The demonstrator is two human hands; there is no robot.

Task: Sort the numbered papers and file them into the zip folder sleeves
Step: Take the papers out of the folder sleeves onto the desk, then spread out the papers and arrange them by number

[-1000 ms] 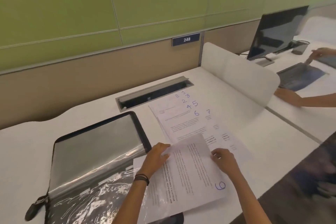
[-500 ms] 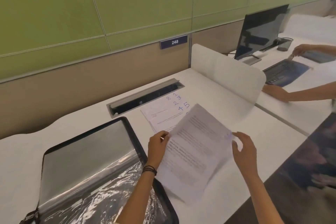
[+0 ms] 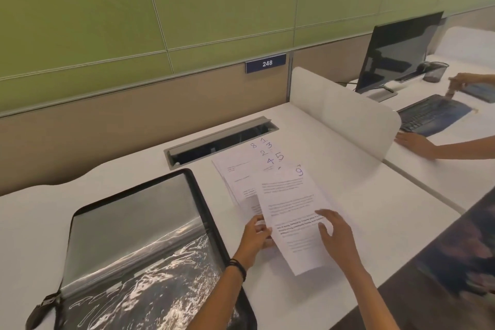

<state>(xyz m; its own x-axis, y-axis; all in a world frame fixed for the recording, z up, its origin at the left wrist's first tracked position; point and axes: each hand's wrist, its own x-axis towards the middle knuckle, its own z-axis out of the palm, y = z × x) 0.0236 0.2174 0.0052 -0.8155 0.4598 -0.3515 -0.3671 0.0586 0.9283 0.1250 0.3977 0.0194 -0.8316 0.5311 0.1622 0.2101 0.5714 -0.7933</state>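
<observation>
A white sheet numbered 9 (image 3: 290, 211) lies face up over the fanned pile of numbered papers (image 3: 241, 169) on the white desk. My left hand (image 3: 255, 236) pinches the sheet's left edge. My right hand (image 3: 334, 233) hovers just above its lower right part with fingers spread. Blue handwritten numbers 8, 1, 3, 2, 4 and 5 show at the pile's far corners. The open zip folder (image 3: 134, 236), black-edged with glossy clear sleeves, lies to the left of my hands.
A grey cable tray slot (image 3: 222, 139) is set into the desk behind the papers. A white divider (image 3: 345, 112) stands at the right. Beyond it, another person's hands (image 3: 415, 142) rest near a keyboard (image 3: 431, 112) and monitor (image 3: 396, 53).
The sheet was lifted off the folder, turned around in the air, and now lies on the paper pile with its number at the far end. My right hand has let go of it.
</observation>
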